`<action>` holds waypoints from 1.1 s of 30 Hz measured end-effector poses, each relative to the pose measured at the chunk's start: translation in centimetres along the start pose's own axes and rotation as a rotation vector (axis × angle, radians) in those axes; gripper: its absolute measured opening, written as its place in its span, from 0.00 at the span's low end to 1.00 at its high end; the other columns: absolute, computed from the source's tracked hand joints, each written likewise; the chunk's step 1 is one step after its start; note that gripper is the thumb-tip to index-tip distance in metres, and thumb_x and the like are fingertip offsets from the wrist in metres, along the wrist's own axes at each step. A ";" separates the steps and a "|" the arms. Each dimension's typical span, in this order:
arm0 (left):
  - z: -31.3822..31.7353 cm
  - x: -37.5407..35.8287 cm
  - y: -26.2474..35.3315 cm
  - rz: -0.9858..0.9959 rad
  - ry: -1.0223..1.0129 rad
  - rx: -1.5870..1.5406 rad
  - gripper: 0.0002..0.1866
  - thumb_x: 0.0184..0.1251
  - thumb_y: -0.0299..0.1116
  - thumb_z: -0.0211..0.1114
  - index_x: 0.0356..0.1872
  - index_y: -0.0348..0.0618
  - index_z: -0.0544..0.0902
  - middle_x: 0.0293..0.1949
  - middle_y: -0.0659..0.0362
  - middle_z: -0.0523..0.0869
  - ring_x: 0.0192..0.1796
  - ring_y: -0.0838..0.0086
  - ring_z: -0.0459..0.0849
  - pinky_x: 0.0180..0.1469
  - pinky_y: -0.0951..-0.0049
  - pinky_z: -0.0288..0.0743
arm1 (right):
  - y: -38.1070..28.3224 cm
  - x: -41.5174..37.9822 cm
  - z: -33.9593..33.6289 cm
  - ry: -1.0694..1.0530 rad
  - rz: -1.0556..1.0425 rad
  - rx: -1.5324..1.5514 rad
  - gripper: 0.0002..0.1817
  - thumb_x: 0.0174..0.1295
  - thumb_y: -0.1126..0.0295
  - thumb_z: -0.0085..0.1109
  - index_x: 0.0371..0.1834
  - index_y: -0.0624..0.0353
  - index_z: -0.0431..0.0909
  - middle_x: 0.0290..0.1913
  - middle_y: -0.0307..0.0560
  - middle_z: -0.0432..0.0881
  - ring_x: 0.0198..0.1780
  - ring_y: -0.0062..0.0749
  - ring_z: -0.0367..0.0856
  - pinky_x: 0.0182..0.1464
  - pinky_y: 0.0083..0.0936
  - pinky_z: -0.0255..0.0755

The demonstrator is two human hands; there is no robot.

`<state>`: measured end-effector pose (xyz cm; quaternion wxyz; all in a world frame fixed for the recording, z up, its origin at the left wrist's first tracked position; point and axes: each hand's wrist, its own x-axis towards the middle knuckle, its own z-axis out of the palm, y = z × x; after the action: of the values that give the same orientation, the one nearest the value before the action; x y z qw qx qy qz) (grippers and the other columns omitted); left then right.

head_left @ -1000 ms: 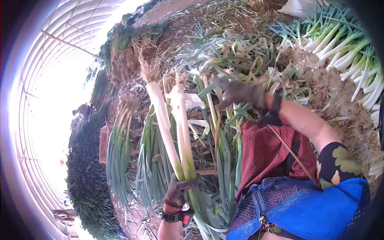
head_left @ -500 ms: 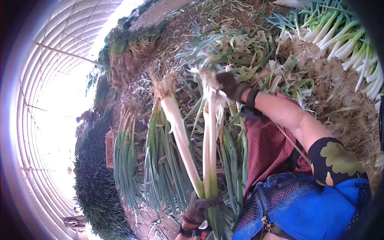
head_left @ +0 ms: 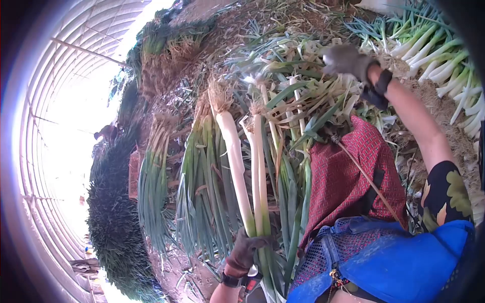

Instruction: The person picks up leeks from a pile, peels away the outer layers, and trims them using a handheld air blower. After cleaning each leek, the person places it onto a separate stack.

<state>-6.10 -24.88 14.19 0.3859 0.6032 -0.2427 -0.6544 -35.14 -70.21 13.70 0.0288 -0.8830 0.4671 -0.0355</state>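
At the lower middle, my gloved left hand (head_left: 247, 252) is wrapped around several long green onions (head_left: 233, 161), gripping them where the white shanks turn green. Their shanks point up, with shaggy roots (head_left: 218, 95) at the top of the thickest one. Two thinner stalks lie side by side, right of the thick one. My gloved right hand (head_left: 349, 63) is away from the bunch, over a heap of peeled leaves (head_left: 333, 91) at the upper right. Motion smears its fingers, and a pale blur shows at their tips.
Unpeeled green onions (head_left: 156, 182) hang in bunches left of the held stalks. A dark green pile (head_left: 118, 222) stands farther left. White, cleaned onions (head_left: 429, 45) lie at the upper right. A red patterned cloth (head_left: 348, 171) covers my lap, with a thin rod (head_left: 371, 184) across it.
My right hand has moved from the root ends of the held onions up and right over the leaf heap. The thinner stalks' tops look barer; my left hand keeps its grip.
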 end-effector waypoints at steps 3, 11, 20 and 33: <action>1.6 1.6 1.3 0.020 0.014 0.095 0.24 0.50 0.20 0.60 0.53 0.30 0.79 0.37 0.56 0.87 0.36 0.72 0.87 0.43 0.74 0.82 | -6.9 -4.1 -0.5 -0.286 -0.318 0.995 0.33 0.67 0.44 0.61 0.66 0.58 0.76 0.46 0.51 0.88 0.31 0.31 0.88 0.36 0.27 0.84; 3.9 3.0 -0.2 -0.026 0.012 0.100 0.26 0.49 0.16 0.62 0.56 0.29 0.77 0.33 0.54 0.87 0.32 0.70 0.87 0.39 0.72 0.81 | -14.6 -7.2 0.9 -0.498 -0.176 1.572 0.18 0.73 0.60 0.57 0.44 0.68 0.79 0.26 0.49 0.85 0.19 0.30 0.83 0.19 0.23 0.79; 3.5 3.3 -0.9 0.010 -0.048 0.066 0.22 0.49 0.15 0.61 0.51 0.29 0.78 0.32 0.53 0.87 0.32 0.69 0.87 0.37 0.70 0.80 | -3.5 -6.5 1.1 0.100 -0.057 1.026 0.17 0.71 0.60 0.58 0.50 0.65 0.82 0.34 0.49 0.87 0.26 0.28 0.86 0.24 0.23 0.83; 5.7 5.0 -1.3 0.006 -0.045 0.178 0.32 0.48 0.13 0.61 0.62 0.31 0.75 0.35 0.55 0.85 0.37 0.70 0.87 0.43 0.67 0.85 | -12.4 -12.4 1.9 -0.512 -0.146 1.714 0.08 0.67 0.77 0.52 0.41 0.70 0.80 0.30 0.54 0.86 0.26 0.36 0.88 0.24 0.29 0.85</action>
<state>-11.85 -28.93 11.08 0.3271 0.6195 -0.3102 -0.6427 -31.71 -52.97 12.43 0.7790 -0.5670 0.2020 -0.1756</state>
